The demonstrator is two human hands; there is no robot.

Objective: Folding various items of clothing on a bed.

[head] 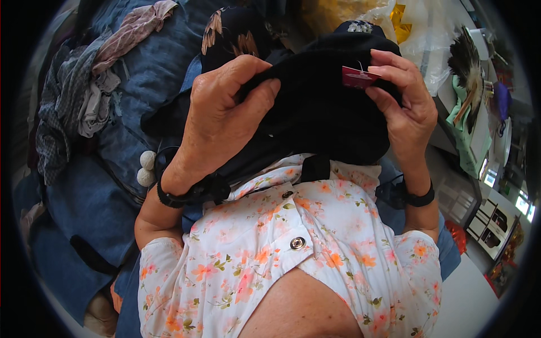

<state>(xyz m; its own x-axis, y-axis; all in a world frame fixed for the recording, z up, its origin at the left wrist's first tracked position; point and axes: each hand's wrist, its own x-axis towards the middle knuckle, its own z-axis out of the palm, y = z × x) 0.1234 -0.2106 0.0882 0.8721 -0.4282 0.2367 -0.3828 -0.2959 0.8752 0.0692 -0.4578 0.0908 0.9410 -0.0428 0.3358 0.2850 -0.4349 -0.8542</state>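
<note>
A black cloth garment (321, 114) lies across my lap and drapes over my knees. My left hand (230, 114) pinches a fold of it between thumb and fingers. On the other side, my right hand (403, 95) has its thumb and fingertips on a small dark-red hang tag (357, 77). The tag bears writing and hangs from the garment by a thin white string (360, 65). Beyond the garment, black fabric with tan leaf-like decorations (245, 42) shows at the upper left, and a dark piece with white flower trim (359, 27) at the upper right.
Blue denim cloth (143, 50) spreads on the left, with a pink patterned cloth (131, 34) and a grey checked cloth (57, 101) on it. Clear plastic wrapping (427, 38) lies at the upper right. A feather duster (467, 76) rests on a light green cloth (473, 139) at the right.
</note>
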